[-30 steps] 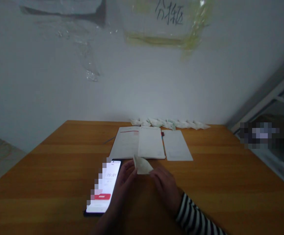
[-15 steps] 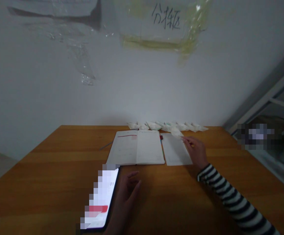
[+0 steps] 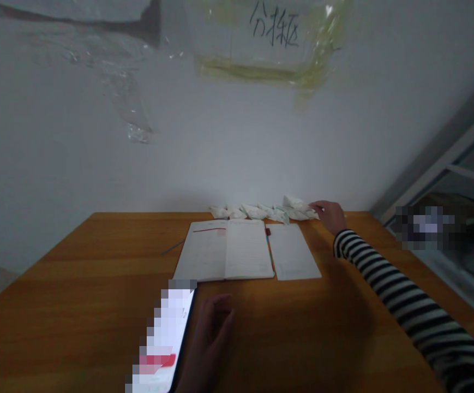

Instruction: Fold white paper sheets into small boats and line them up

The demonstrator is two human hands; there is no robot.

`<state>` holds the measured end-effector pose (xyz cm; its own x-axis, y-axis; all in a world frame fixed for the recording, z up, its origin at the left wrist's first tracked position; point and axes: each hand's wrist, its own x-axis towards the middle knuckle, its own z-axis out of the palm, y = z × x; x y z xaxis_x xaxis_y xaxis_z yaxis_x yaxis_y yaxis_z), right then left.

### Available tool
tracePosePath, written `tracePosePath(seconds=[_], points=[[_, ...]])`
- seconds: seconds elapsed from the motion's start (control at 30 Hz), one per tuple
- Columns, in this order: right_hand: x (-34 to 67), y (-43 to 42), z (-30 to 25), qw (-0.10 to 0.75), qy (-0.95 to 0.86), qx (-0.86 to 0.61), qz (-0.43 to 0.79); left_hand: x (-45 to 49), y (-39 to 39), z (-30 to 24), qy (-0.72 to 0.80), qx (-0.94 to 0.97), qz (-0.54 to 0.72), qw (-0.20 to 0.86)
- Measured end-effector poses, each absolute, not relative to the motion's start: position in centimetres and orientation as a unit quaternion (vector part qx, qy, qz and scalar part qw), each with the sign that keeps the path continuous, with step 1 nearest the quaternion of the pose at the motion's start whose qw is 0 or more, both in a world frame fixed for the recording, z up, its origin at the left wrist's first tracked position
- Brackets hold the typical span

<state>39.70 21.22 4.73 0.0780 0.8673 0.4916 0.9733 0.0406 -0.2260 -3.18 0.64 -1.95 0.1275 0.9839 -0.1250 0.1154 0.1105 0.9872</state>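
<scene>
Right, reference is the open notebook, lying flat on the wooden tabletop. Right hand is out beyond the notebook's far right corner, fingers pinched on the right end of a folded paper piece. That piece is up behind the notebook's right side, at the row of folded papers running along its far edge; can't tell if it touches the row. Striped sleeve on that arm. Left hand is on the near side of the notebook, nothing in it, fingers curled, thumb and index apart. Phone just left of that hand, screen lit, partly pixelated. White sheet flat, just right of the notebook.
</scene>
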Motion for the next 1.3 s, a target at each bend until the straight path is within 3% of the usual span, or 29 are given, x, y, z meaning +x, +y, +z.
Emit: tracePosePath(seconds=[0.63,1.1,1.3], points=[[38.0,21.7,2.7,0.107,-0.658,-0.739,-0.099,-3.0,0.5,-1.2,0.528,0.572,0.384,0.497],[35.1,19.7,3.6,0.104,-0.748,-0.634,-0.166,-2.9,0.4,-1.4,0.522,0.578,0.379,0.5],[30.9,19.0,2.5,-0.012,-0.786,-0.598,-0.156,-2.8,0.4,-0.9,0.535,0.584,0.369,0.486]])
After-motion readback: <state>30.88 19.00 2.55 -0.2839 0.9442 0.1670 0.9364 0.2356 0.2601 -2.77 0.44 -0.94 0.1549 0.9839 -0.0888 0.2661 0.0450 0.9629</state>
